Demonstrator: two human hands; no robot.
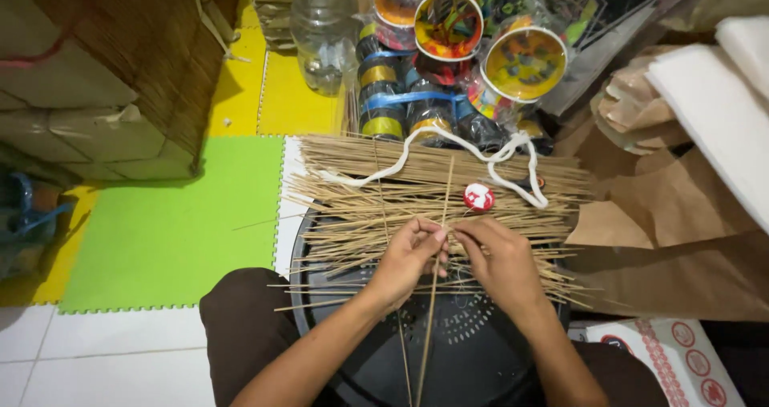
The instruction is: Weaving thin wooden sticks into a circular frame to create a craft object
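Note:
A heap of thin bamboo sticks (416,191) lies across a round black lid (469,351) on my lap. My left hand (410,256) and my right hand (498,256) meet at the middle of the heap, fingertips pinched where two crossed sticks (439,239) touch. One of those sticks runs upright from the heap down past my wrists. A white cord (497,155) loops over the far part of the heap, and a small red and white spool (478,197) rests on the sticks just beyond my right hand.
Green (176,223) and yellow (300,94) foam mats cover the floor at left. A woven-covered box (120,62) stands far left, a clear plastic bottle (322,34) and colourful tape rolls (448,46) at the back. Brown paper (673,215) and white sheets (721,102) lie right.

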